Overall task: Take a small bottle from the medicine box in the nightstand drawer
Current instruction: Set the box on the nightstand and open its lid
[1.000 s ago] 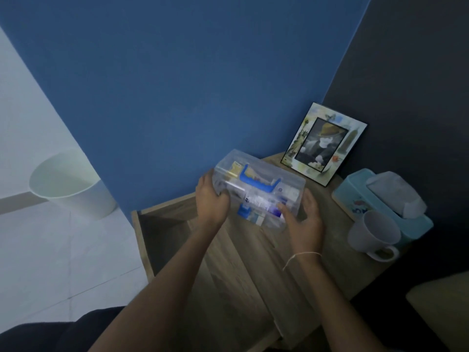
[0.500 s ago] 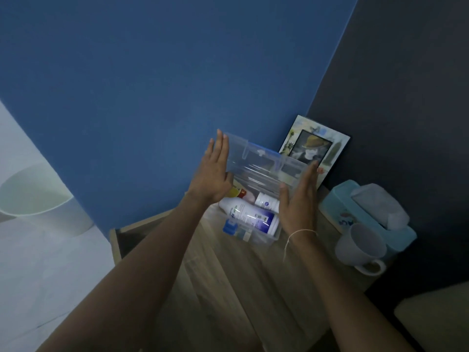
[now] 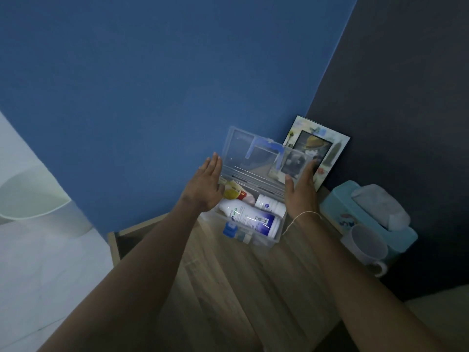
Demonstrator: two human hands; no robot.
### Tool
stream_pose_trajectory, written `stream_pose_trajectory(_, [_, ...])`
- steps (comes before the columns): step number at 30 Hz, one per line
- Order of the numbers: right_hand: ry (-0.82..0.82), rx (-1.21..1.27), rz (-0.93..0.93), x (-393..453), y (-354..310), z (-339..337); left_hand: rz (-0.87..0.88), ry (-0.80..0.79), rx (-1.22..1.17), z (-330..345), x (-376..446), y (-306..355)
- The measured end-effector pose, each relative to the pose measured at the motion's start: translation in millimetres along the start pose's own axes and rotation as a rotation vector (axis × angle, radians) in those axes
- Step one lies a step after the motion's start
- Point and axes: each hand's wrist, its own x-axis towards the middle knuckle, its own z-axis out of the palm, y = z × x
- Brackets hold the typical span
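A clear plastic medicine box (image 3: 264,241) with a blue latch sits on the wooden nightstand top (image 3: 243,288). Its lid (image 3: 243,153), with a blue handle, stands upright and open. Inside lie a large white and blue bottle (image 3: 247,219), a small white bottle (image 3: 269,205) behind it and a yellow and red item (image 3: 233,193). My left hand (image 3: 206,186) is flat beside the lid's left edge. My right hand (image 3: 302,191) is flat at the lid's right edge. Neither hand holds anything.
A picture frame (image 3: 327,151) leans in the corner behind the box. A light blue tissue box (image 3: 355,214) and a white mug (image 3: 366,246) stand at the right. The open drawer (image 3: 119,240) shows at the left, with a white bin (image 3: 30,199) on the floor beyond.
The box went from held shut between both hands to resting on the nightstand. The lid swung up to upright, and my hands spread flat at its sides.
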Motion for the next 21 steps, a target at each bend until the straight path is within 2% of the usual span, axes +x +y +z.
stream_pose_trajectory(6, [0.039, -0.021, -0.06, -35, 12, -4, -0.014, 0.078, -0.042, 14, -29, 1])
stream_pose_trajectory(11, [0.162, -0.04, 0.051, -127, 49, 16, -0.029, 0.21, -0.125, 29, -70, 12])
stream_pose_trajectory(16, [-0.089, -0.382, 0.035, -186, 73, 40, 0.03, 0.239, -0.069, 55, -112, 29])
stream_pose_trajectory(21, [-0.204, -0.531, -0.003, -188, 74, 42, 0.007, 0.151, -0.029, 83, -139, 32])
